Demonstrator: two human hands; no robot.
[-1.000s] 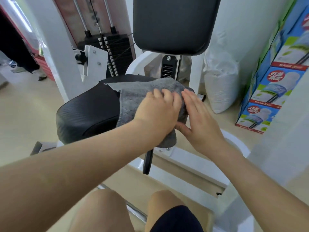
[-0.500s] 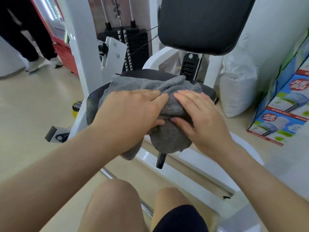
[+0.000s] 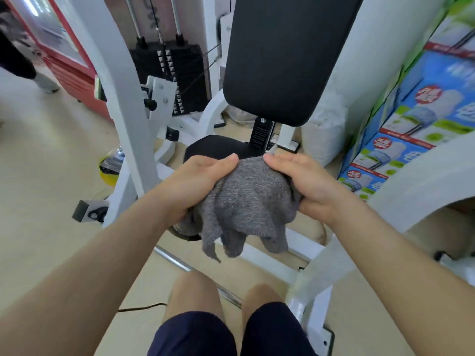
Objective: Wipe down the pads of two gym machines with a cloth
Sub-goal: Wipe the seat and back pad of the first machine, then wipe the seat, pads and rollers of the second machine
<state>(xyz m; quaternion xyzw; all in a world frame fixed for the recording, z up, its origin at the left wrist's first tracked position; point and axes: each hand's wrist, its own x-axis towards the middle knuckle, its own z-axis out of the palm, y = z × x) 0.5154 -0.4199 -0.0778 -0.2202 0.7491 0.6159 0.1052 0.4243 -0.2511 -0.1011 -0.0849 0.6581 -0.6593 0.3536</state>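
A grey cloth [image 3: 246, 204] is bunched between my two hands and hangs over the near edge of the black seat pad [image 3: 213, 147]. My left hand [image 3: 198, 181] grips the cloth's left side. On the cloth's right side sits my right hand [image 3: 305, 183], fingers curled around it. Most of the seat pad is hidden under the cloth and hands; only its far part shows. The black back pad [image 3: 285, 55] stands upright behind and above the seat.
A white frame post [image 3: 128, 119] rises left of the seat, with the black weight stack [image 3: 177, 73] behind it. A white sack [image 3: 323, 140] and blue printed boxes [image 3: 401, 140] stand at the right. My knees [image 3: 226, 299] are below. A person's leg [image 3: 15, 57] shows far left.
Both hands have drawn the cloth toward me across the seat pad and gathered it at the near edge. The view has shifted left and lifted, so more of the back pad shows.
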